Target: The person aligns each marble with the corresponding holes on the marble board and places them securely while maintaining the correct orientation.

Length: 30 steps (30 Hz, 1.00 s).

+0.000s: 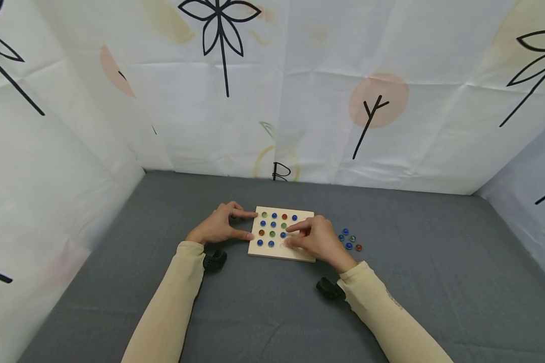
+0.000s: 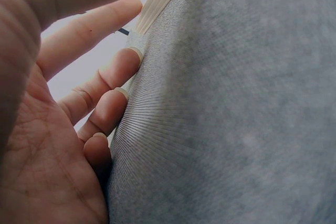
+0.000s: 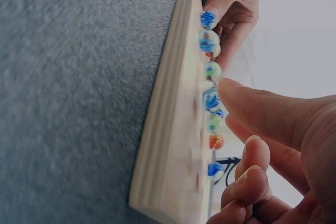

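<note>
A pale wooden board [image 1: 300, 255] with rows of shallow holes lies on the grey cloth, several glass marbles seated in it. My left hand [image 1: 221, 223] steadies its left side, index finger at the upper corner and thumb on the lower edge. Over the board's right part is my right hand [image 1: 317, 238]. Its thumb and index finger stand apart around a blue marble [image 3: 211, 99] that sits in a hole, the thumb tip right at it. Its other fingers are curled in. Green, red and blue marbles, such as the red marble [image 3: 216, 141], fill neighbouring holes.
Several loose marbles [image 1: 349, 246] in blue, green and red lie on the grey cloth [image 1: 272, 312] just right of the board. A white printed curtain [image 1: 318, 126] hangs behind and at both sides. Dark wrist devices [image 1: 215, 261] hang below both wrists.
</note>
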Each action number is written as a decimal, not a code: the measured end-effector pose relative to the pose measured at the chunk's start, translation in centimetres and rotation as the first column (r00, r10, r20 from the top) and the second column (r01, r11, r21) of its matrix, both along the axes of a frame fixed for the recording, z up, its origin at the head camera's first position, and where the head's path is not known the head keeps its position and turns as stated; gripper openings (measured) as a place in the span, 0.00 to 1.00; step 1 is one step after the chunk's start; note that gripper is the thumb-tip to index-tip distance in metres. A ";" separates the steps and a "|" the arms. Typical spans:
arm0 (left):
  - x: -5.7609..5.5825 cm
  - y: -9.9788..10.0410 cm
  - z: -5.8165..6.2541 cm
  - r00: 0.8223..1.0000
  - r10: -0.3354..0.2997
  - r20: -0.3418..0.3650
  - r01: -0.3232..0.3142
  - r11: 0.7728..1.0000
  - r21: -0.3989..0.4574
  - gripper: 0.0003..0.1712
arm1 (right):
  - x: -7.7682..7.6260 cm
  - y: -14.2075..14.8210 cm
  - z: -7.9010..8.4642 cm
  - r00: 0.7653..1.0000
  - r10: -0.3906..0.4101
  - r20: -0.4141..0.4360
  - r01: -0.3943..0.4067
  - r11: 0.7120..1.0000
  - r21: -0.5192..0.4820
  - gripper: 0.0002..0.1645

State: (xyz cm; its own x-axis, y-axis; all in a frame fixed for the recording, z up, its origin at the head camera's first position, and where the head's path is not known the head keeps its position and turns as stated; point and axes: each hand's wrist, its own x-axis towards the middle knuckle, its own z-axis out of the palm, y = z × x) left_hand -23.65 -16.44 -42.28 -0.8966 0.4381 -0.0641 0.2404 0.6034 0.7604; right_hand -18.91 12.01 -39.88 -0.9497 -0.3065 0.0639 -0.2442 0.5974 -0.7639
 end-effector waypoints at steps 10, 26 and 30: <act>0.1 0.0 0.0 1.000 0.006 0.003 -0.006 1.000 -0.005 0.35 | 1.1 1.8 0.9 0.999 -0.011 -0.050 0.011 1.000 -0.004 0.14; 0.1 0.0 0.1 1.000 -0.007 -0.005 0.007 1.000 0.007 0.35 | 2.5 6.4 1.1 0.997 -0.039 -0.062 0.040 0.999 0.011 0.16; 0.1 0.0 0.1 1.000 -0.008 -0.005 0.008 1.000 0.010 0.35 | 3.1 7.5 1.1 0.995 -0.051 -0.089 0.054 0.998 0.036 0.17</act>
